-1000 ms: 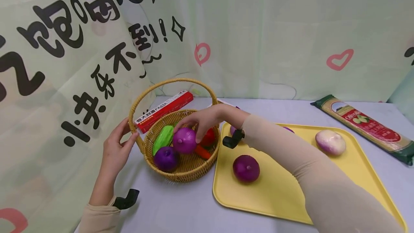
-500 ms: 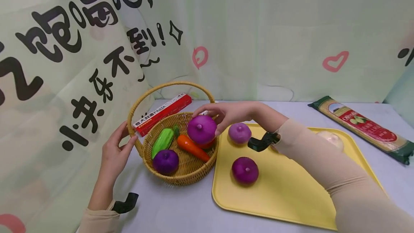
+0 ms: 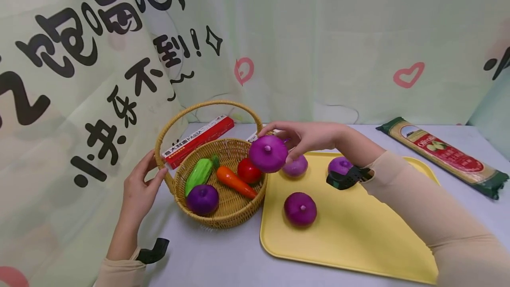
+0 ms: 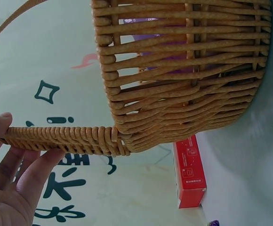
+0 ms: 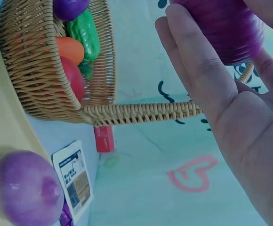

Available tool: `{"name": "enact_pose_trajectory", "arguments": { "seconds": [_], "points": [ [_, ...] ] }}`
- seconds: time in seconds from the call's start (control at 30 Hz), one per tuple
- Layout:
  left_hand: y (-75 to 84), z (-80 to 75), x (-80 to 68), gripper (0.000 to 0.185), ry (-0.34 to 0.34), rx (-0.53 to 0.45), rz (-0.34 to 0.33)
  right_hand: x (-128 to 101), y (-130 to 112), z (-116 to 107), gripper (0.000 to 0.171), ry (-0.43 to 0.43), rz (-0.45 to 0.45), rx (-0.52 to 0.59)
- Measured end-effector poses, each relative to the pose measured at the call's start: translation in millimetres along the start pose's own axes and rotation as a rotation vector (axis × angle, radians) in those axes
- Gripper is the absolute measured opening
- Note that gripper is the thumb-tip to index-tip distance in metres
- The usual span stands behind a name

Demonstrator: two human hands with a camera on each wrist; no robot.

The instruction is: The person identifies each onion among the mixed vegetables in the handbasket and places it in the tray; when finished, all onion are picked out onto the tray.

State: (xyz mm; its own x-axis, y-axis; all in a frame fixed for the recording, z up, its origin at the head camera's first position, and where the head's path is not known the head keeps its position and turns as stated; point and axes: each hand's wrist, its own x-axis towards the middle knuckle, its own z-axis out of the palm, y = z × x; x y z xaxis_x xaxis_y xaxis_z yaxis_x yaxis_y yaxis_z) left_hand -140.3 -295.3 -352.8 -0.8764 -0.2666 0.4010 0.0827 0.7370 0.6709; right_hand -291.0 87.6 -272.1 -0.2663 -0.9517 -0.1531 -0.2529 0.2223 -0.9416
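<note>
Purple onion (image 3: 268, 153) sits in the right hand (image 3: 308, 137), fingertips curled round it, held in the air over the gap between the basket (image 3: 223, 216) rim and the yellow tray (image 3: 350, 242). It is nearly round, so no long axis shows; its stem nub faces toward the camera in the head view.

Below and nearer than the grip lies a darker purple onion (image 3: 300, 208) on the tray, and just behind the held one a paler purple onion (image 3: 295, 166), with another purple onion (image 3: 340, 165) to its right.

The right wrist view shows fingers (image 5: 193, 70) wrapping the held onion from the side, which the head view hides.

Left of the grip, the left hand (image 3: 138, 188) rests with straight fingers against the basket's handle (image 3: 165, 121); the left wrist view shows the thumb and fingers (image 4: 35, 172) either side of the woven handle base. Inside the basket lie a carrot (image 3: 236, 181), a green vegetable (image 3: 199, 175), a tomato (image 3: 249, 171) and a dark onion (image 3: 202, 199).

Beyond the grip are a red box (image 3: 199, 137) and a pasta packet (image 3: 446, 156).
</note>
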Motion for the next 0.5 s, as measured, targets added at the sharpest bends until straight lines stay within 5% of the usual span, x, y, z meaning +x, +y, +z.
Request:
{"name": "enact_pose_trajectory", "arguments": {
  "seconds": [0.5],
  "points": [
    [2.1,0.8,-0.3,0.055,-0.001,-0.013,-0.012,-42,15,13,0.063,0.091,0.018,-0.038]
  ]
}}
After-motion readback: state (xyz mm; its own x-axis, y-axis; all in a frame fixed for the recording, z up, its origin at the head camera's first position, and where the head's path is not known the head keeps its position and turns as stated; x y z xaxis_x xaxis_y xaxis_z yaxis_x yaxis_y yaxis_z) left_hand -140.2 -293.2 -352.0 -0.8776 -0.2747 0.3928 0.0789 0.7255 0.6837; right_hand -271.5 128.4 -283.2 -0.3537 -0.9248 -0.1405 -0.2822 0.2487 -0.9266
